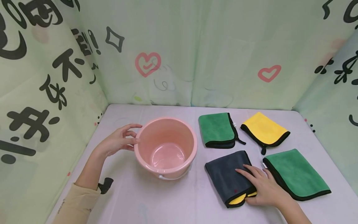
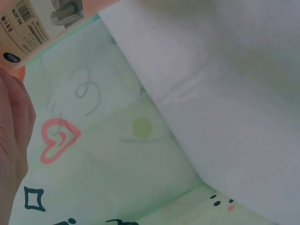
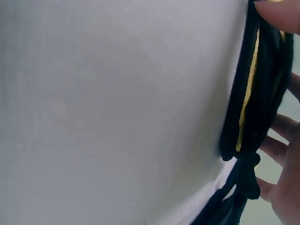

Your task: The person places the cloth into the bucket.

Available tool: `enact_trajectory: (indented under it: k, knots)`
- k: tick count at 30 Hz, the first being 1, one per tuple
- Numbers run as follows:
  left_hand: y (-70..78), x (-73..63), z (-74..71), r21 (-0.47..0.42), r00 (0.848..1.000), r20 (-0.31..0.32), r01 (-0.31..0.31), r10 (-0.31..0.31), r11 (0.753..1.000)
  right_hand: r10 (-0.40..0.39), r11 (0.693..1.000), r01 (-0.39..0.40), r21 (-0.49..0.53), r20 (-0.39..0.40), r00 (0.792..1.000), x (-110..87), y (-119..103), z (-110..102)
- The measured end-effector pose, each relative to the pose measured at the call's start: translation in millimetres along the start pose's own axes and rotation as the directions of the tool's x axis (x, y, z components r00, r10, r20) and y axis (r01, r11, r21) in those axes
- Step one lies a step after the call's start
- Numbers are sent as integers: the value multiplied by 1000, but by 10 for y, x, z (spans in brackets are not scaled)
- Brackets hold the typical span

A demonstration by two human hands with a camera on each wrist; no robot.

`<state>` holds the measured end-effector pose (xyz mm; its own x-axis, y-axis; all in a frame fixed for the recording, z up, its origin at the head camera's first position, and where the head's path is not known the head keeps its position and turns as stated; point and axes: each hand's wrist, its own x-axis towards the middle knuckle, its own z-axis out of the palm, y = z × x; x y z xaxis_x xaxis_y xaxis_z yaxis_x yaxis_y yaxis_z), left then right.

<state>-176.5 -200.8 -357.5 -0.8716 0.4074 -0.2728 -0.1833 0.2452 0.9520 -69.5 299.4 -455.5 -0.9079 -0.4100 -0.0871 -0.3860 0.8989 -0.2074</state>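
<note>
Dark cloth (image 1: 225,177): folded flat on the bench, at 4 o'clock from the bucket; a yellow inner face shows at its 5 o'clock edge.
Right hand (image 1: 264,188): on the dark cloth's 3 o'clock side, gripping it, fingers spread over the top and thumb at the near edge; the right wrist view shows folded layers between thumb and fingers.
Pink bucket (image 1: 167,174): upright at 10 o'clock from the dark cloth, with bare bottom visible; white handle (image 1: 170,179) hanging at about 5 o'clock.
Left hand (image 1: 120,140): at the bucket's 9 o'clock, holding the rim with bent fingers and thumb.
Small green cloth (image 1: 216,127): folded, near 12 o'clock from the dark one.
Yellow cloth (image 1: 264,129): at 1 o'clock, black-edged.
Large green cloth (image 1: 300,174): at 3 o'clock, just beside the right hand.
Bench (image 1: 134,199): pale covering beneath everything.
Curtain (image 1: 195,62): light green, at 12 o'clock, printed with pink hearts.
</note>
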Motion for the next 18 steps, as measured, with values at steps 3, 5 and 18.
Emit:
enact_trajectory:
  k: [3,5,18]
  knots:
    - [-3,0,1,-1,1000,0,1,-1,1000,13,1000,-13,5,-14,1000,22,2,9]
    - [-4,1,0,-1,1000,-1,0,0,1000,20,1000,-20,-1,-25,999,46,6,17]
    - [1,-9,4,9,1000,0,-5,5,1000,-74,994,65,-88,-98,992,147,14,43]
